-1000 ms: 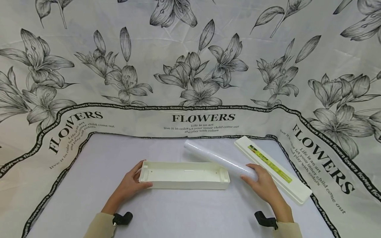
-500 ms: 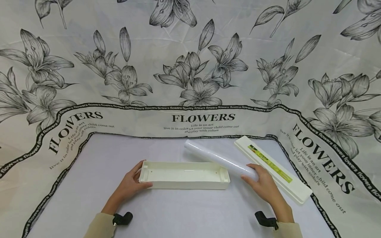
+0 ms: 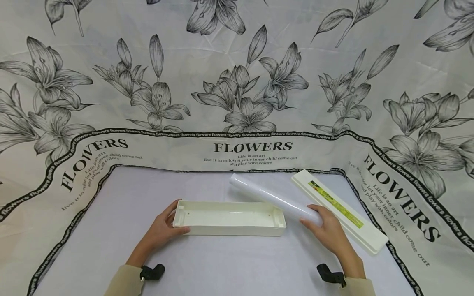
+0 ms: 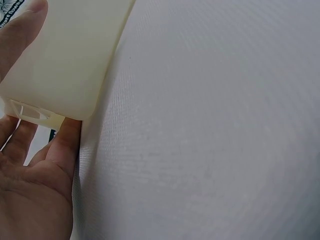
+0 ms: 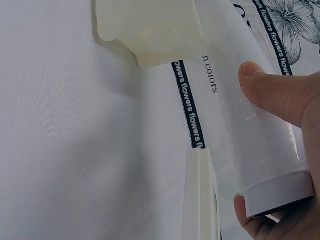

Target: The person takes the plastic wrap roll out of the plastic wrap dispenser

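A long cream plastic box with its top uncovered sits on the white cloth in the middle of the head view. My left hand grips its left end, thumb on the front wall and fingers behind the end; the left wrist view shows the thumb flat on the box wall. In my right hand is a roll of clear plastic film, held near its right end and slanting up to the far left behind the box. The right wrist view shows the thumb across the roll and fingertips under its end.
A long cream lid with a yellow-green label lies slanted on the right, beyond the right hand. The white cloth has a border printed with "FLOWERS", and a flower-patterned cloth rises behind. Each wrist wears a small black camera mount.
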The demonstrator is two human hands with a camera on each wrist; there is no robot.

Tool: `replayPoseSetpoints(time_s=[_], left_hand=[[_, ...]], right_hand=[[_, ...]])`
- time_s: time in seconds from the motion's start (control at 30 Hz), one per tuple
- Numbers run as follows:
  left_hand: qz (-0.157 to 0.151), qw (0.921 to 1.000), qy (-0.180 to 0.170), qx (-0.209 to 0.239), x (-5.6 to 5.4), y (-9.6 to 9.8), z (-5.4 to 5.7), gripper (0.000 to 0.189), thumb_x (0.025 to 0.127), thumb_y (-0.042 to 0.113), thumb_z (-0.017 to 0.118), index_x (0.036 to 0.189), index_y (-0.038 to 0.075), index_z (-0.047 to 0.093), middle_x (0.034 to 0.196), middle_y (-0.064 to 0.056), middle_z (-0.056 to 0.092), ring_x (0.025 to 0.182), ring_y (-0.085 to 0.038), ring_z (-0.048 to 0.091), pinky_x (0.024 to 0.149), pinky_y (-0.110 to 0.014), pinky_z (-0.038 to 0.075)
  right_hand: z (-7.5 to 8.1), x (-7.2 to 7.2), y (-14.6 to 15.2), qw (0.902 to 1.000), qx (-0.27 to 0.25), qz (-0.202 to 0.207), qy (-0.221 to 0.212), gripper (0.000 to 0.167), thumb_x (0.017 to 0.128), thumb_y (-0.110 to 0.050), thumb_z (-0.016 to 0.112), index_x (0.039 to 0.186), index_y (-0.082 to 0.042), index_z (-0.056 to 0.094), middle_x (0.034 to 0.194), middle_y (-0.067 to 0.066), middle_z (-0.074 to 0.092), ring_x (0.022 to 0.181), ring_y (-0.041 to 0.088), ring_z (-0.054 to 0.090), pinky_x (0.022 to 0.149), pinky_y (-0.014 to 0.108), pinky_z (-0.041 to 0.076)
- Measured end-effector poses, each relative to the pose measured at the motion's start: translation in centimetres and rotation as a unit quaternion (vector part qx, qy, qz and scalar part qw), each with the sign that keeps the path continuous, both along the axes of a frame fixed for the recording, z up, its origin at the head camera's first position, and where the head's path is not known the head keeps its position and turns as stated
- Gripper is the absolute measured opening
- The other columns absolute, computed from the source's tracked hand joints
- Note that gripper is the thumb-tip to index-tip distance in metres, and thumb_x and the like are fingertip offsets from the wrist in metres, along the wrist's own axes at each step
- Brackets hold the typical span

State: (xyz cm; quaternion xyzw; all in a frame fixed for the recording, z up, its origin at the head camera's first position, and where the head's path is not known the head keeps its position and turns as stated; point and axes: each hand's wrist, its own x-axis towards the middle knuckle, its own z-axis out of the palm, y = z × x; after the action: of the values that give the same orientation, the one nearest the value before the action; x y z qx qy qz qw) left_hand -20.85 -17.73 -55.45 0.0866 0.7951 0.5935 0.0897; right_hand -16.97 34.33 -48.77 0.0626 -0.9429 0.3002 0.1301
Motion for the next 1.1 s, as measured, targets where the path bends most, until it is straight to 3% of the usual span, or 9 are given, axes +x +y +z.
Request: replayPoseSetpoints(time_s=[0.47, 0.8, 1.1], left_hand=[[-0.003, 1.0000, -0.004, 0.007, -0.09, -0.02, -0.11, 0.116, 0.076, 0.027, 0.093, 0.166, 0.019, 0.020, 0.169, -0.014, 0.027, 0.152, -0.037, 0.035, 0.102, -0.026, 0.051], [-0.001, 0.9999, -0.002, 0.010, -0.01, 0.01, -0.07, 0.115, 0.076, 0.025, 0.093, 0.166, 0.019, 0.021, 0.169, -0.014, 0.027, 0.153, -0.036, 0.034, 0.103, -0.026, 0.051], [-0.001, 1.0000, 0.005, 0.007, -0.08, -0.01, -0.35, 0.113, 0.077, 0.026, 0.093, 0.165, 0.020, 0.022, 0.169, -0.014, 0.028, 0.153, -0.037, 0.034, 0.104, -0.028, 0.051]], right_hand=[[0.02, 0.14, -0.03, 0.9997, 0.005, -0.004, 0.024, 0.054, 0.089, -0.025, 0.082, 0.131, 0.002, 0.061, 0.129, 0.029, 0.064, 0.112, 0.041, 0.062, 0.086, 0.057, 0.050], [-0.23, 0.20, 0.09, 0.9998, -0.012, -0.015, 0.003, 0.060, 0.091, -0.028, 0.080, 0.138, 0.002, 0.056, 0.138, 0.031, 0.058, 0.117, 0.045, 0.060, 0.090, 0.061, 0.051], [-0.27, 0.14, 0.17, 0.9996, -0.014, -0.023, 0.005, 0.056, 0.091, -0.028, 0.081, 0.134, -0.001, 0.057, 0.134, 0.030, 0.061, 0.111, 0.043, 0.062, 0.085, 0.057, 0.052]])
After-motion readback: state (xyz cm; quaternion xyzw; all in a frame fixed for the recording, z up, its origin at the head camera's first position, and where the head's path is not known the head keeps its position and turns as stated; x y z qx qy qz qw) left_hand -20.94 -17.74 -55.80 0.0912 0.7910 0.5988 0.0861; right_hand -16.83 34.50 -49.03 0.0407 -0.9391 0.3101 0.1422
